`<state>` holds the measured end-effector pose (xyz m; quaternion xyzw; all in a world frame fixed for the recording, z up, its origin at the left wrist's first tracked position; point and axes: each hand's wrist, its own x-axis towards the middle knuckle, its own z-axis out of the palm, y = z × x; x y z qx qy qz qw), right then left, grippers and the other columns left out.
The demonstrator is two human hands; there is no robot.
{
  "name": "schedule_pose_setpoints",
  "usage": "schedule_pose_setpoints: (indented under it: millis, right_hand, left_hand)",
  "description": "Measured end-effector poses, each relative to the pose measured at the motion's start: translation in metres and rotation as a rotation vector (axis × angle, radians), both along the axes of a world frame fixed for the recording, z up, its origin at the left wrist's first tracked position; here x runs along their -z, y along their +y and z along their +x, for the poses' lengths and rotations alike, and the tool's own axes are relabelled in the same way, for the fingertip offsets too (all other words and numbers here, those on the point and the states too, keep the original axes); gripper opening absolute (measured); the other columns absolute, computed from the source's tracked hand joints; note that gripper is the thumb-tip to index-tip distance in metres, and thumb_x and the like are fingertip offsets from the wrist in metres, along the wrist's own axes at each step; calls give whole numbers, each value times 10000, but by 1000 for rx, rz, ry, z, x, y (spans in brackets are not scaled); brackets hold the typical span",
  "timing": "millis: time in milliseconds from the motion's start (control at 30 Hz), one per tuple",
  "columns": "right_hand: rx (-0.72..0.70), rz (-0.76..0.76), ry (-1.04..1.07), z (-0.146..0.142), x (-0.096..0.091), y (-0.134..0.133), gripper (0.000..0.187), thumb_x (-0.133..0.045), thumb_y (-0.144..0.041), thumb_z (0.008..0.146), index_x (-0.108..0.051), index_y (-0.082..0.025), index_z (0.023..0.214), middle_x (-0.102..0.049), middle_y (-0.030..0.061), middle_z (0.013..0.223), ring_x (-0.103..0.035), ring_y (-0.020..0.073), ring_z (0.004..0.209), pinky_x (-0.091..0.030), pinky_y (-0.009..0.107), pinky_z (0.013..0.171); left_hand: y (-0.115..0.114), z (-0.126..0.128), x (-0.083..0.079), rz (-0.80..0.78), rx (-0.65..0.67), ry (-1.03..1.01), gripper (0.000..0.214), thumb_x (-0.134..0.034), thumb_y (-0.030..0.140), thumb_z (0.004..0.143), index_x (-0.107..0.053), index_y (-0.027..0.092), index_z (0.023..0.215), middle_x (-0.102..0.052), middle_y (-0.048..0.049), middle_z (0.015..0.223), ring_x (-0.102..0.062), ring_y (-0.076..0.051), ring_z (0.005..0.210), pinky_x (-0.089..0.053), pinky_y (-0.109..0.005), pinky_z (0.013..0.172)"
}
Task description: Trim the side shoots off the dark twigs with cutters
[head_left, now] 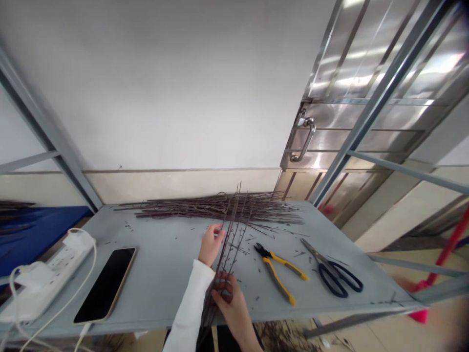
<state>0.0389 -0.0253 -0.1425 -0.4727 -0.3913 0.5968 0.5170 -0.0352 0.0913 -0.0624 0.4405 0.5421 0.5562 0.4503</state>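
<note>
Several thin dark twigs [228, 244] stand slanted in front of me, their lower ends near the table's front edge. Around their lower part the fingers of my right hand [230, 298] are closed. Higher up, my left hand [211, 243] is beside the twigs with its fingers curled and the tips at the stems; whether it pinches one is hard to see. Behind them a long pile of similar twigs [198, 208] lies along the table's back edge. To the right are yellow-handled cutting pliers [278, 271], jaws toward the twigs, and dark-handled scissors [331, 269], blades slightly apart.
On the grey table [157, 264] a phone [106, 286] lies at the left, cabled, beside a white power strip [51, 281] with plugs. Small twig scraps dot the surface. Metal posts [377, 107] rise at the corners. More twigs [286, 337] lie on the floor below.
</note>
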Motion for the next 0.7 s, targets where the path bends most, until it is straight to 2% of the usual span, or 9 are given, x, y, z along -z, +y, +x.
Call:
schedule_pose_setpoints:
  millis: [100, 167, 267, 333, 367, 433, 500, 567, 700]
  right_hand:
    - [-75, -10, -142, 22, -11, 2, 459, -649, -555, 700, -599, -201, 988, -701, 57, 834, -656, 212, 618, -532, 320, 534]
    - [-27, -9, -330, 58, -23, 7, 473, -558, -603, 737, -627, -213, 996, -703, 62, 780, -656, 233, 616, -518, 321, 505]
    - [317, 66, -729, 144, -35, 22, 460, -432, -594, 760, -644, -208, 894, -705, 119, 810, -660, 267, 679, -528, 370, 618]
    - [532, 158, -1061, 207, -32, 35, 430, -370, -529, 759, -621, -195, 856, -684, 167, 853, -644, 289, 692, -512, 420, 677]
    - [579, 189, -1231, 235, -27, 42, 416, -352, -497, 743, -610, -184, 837, -667, 193, 859, -641, 319, 743, -493, 462, 735]
    - [548, 167, -1446, 279, -13, 53, 376, -340, -466, 707, -580, -189, 787, -647, 211, 818, -636, 365, 793, -463, 515, 775]
    - [449, 153, -1476, 307, 3, 61, 317, -365, -460, 656, -537, -213, 756, -648, 205, 798, -643, 366, 766, -472, 502, 757]
    - [379, 156, -1415, 322, 15, 65, 278, -385, -460, 610, -493, -239, 739, -657, 197, 786, -652, 362, 749, -487, 476, 735]
    - [378, 90, -1343, 341, 24, 70, 242, -494, -478, 505, -420, -298, 649, -651, 147, 662, -661, 362, 670, -506, 449, 653]
  left_hand:
    - [5, 2, 3, 0, 42, -69, 264, -722, 347, 643, -676, 146, 808, -622, -1, 600, -474, -110, 452, -365, -223, 458]
    - [3, 1, 2, 10, 61, -126, 307, -715, 384, 650, -669, 142, 834, -642, -15, 681, -487, -98, 473, -353, -207, 433]
    - [-3, 1, -3, 34, 97, -217, 349, -711, 421, 663, -658, 151, 878, -647, -24, 799, -499, -78, 503, -353, -189, 427]
    - [-6, 1, -6, 49, 114, -273, 365, -712, 435, 669, -651, 160, 901, -638, -17, 816, -475, -61, 492, -340, -179, 421]
    - [-8, 1, -7, 55, 121, -299, 370, -714, 440, 671, -649, 164, 909, -636, -15, 813, -460, -54, 483, -331, -175, 417]
    - [-10, 2, -9, 63, 133, -340, 376, -723, 442, 668, -650, 168, 916, -635, -14, 803, -437, -45, 468, -314, -171, 409]
    - [-12, 2, -10, 67, 144, -368, 371, -737, 434, 663, -657, 168, 909, -634, -15, 794, -419, -38, 456, -297, -169, 402]
    - [-13, 2, -9, 74, 150, -384, 361, -752, 427, 652, -662, 167, 887, -627, -9, 775, -392, -28, 435, -281, -169, 393]
    - [-15, 2, -11, 89, 168, -378, 351, -761, 435, 642, -669, 164, 845, -612, 3, 728, -365, -21, 408, -264, -172, 384]
